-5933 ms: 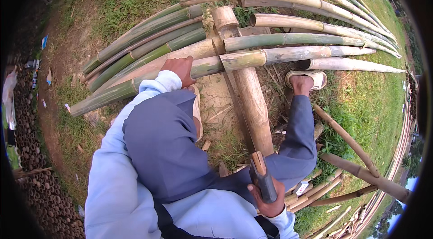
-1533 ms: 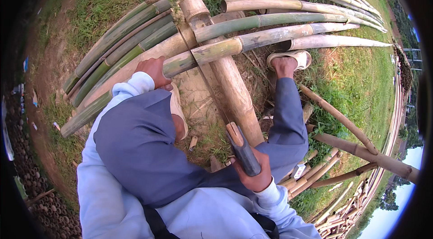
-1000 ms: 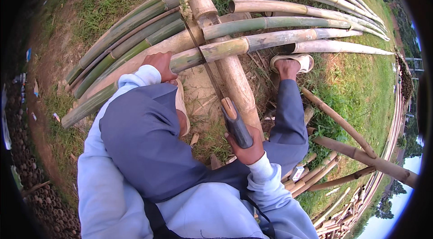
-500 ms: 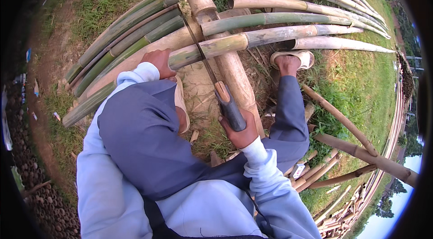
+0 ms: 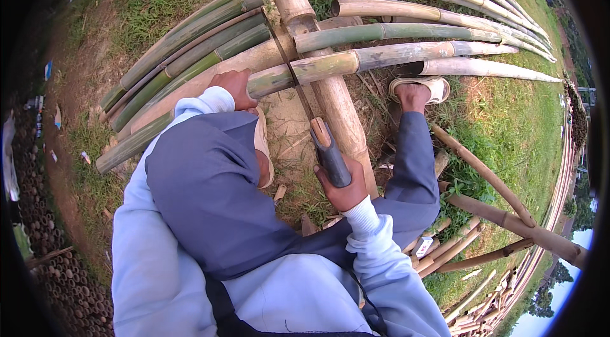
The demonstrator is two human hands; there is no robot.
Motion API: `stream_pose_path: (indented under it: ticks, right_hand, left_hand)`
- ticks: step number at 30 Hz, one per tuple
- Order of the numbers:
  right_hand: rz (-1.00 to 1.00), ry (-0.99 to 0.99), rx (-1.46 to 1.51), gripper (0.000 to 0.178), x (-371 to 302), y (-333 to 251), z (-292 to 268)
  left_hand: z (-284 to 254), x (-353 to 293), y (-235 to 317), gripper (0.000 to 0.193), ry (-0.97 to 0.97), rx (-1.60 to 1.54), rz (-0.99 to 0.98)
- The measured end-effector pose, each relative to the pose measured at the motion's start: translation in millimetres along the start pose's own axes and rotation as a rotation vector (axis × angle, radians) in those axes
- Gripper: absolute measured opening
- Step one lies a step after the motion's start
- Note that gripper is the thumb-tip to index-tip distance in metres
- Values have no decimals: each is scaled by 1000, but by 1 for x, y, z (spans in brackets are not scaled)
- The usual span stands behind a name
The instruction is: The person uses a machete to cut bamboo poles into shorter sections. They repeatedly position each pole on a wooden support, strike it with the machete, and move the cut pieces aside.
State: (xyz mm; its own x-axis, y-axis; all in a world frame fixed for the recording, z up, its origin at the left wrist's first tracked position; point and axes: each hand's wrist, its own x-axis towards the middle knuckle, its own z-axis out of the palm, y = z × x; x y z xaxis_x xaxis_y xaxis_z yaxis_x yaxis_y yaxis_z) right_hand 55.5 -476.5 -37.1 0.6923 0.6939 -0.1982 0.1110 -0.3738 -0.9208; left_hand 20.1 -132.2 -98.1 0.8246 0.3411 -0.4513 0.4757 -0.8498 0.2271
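Note:
My right hand (image 5: 346, 187) is closed around the dark handle of a handsaw (image 5: 330, 158). The saw's long thin blade slants up and away, crossing a mottled green-and-tan bamboo pole (image 5: 327, 68). That pole rests across a thick bamboo log (image 5: 340, 108). My left hand (image 5: 234, 88) is closed on the pole, left of the blade; its fingertips are partly hidden. Beyond my left sleeve shows a green bamboo length (image 5: 133, 143); I cannot tell whether it belongs to the same pole.
Several green bamboo lengths (image 5: 190, 35) lie side by side at the left. More long poles (image 5: 406, 32) stretch away to the right. My sandalled foot (image 5: 416, 92) is beside the pale pole. Leaning bamboo supports (image 5: 486, 175) stand at right, with cut pieces (image 5: 486, 308) below.
The whole view has shifted slightly, carrying the scene a little to the right. Both hands keep their hold, and the saw stays across the pole at nearly the same place.

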Motion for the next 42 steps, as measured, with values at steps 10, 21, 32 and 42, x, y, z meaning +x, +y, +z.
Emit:
stream_pose_path:
  ticks: [10,21,32,42]
  right_hand:
    - [237,-52,27,25,-93,-27,-41]
    - [218,28,0,19,-84,-20,-23]
    - [-30,-58,-35,20,17,-5,17]
    - [-20,-68,-44,28,11,-3,17]
  left_hand:
    - [4,-14,-8,55,-7,-76,-5]
    - [8,-18,-10,45,52,-114,-21]
    - [19,-11,-12,51,82,-136,2]
    - [31,-1,-18,71,44,-141,18]
